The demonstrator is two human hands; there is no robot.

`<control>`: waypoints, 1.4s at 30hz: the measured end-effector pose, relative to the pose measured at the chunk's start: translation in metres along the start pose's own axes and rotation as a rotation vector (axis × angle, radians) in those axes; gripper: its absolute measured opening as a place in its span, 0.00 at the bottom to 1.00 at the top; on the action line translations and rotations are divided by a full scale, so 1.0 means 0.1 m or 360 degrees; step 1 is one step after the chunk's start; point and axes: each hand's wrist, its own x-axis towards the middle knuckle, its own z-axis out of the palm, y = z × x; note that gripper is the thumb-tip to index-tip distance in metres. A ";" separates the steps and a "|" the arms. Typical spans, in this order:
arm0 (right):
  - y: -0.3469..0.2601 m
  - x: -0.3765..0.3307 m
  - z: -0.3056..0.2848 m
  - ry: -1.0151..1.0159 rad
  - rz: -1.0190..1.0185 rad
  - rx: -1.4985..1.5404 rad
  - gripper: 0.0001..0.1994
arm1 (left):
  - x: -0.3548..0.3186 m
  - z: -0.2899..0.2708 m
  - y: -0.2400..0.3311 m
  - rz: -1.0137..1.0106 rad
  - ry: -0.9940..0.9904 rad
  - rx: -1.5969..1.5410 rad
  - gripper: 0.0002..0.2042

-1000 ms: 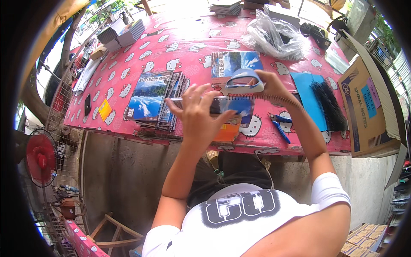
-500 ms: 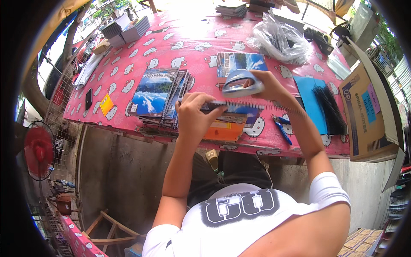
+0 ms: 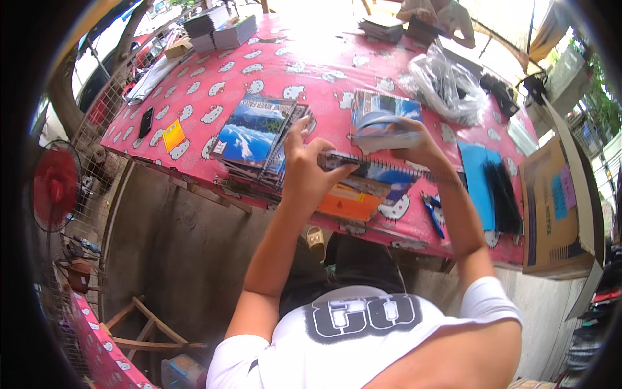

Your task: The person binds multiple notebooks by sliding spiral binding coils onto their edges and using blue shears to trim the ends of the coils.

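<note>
My left hand [image 3: 303,159] grips a spiral notebook [image 3: 372,170] by its left end, thumb along the spine, with some fingers raised. A dark wire coil [image 3: 435,176] runs along the spine and sticks out past its right end, beside my right forearm. My right hand [image 3: 420,144] is closed around a grey-blue handheld tool [image 3: 386,137] with a looped handle; it is blurred and just above the spine. Below the held notebook lies an orange-covered notebook [image 3: 353,202]. To the left is a stack of blue landscape-cover notebooks [image 3: 254,135]; another such stack [image 3: 369,104] sits behind the tool.
Blue-handled pliers [image 3: 433,215], blue sheets [image 3: 476,178] and black coils [image 3: 502,194] lie to the right, near an open cardboard box [image 3: 554,207]. Farther back is a clear plastic bag [image 3: 447,87]. A phone [image 3: 146,122] and yellow card [image 3: 173,136] lie left. Another person [image 3: 447,16] is across the table.
The view has shifted, so the table things appear farther right. My left fingers have lifted somewhat from the notebook. The tool remains in my right hand, now more blurred.
</note>
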 end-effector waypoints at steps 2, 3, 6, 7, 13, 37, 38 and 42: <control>-0.01 -0.08 0.09 0.0004 -0.0368 0.0146 0.23 | 0.00 0.01 -0.02 -0.0110 -0.0004 -0.0136 0.20; -0.01 -0.10 0.16 0.0007 -0.0541 0.0233 0.24 | 0.00 0.01 -0.03 -0.0157 -0.0050 -0.0204 0.20; 0.22 0.19 0.16 -0.0063 -0.0082 0.0075 0.26 | 0.00 0.00 -0.16 -0.0063 -0.0033 -0.0194 0.20; 0.26 0.15 0.15 0.0050 -0.0022 0.0548 0.25 | -0.02 -0.01 -0.20 0.0008 -0.0001 -0.0154 0.20; 0.04 0.29 0.25 -0.0182 -0.0081 -0.0539 0.22 | 0.02 -0.08 -0.17 -0.0663 -0.0323 -0.0613 0.24; 0.06 0.01 0.25 0.0253 0.0116 -0.0929 0.23 | -0.09 -0.14 -0.38 -0.0856 0.0045 -0.1611 0.12; 0.20 -0.17 0.20 0.0358 0.0188 -0.1108 0.23 | -0.07 -0.13 -0.35 -0.0845 0.0053 -0.1608 0.10; 0.56 -0.82 0.29 0.0265 0.0219 -0.1431 0.26 | 0.21 -0.15 -0.45 -0.0520 -0.0410 -0.1269 0.07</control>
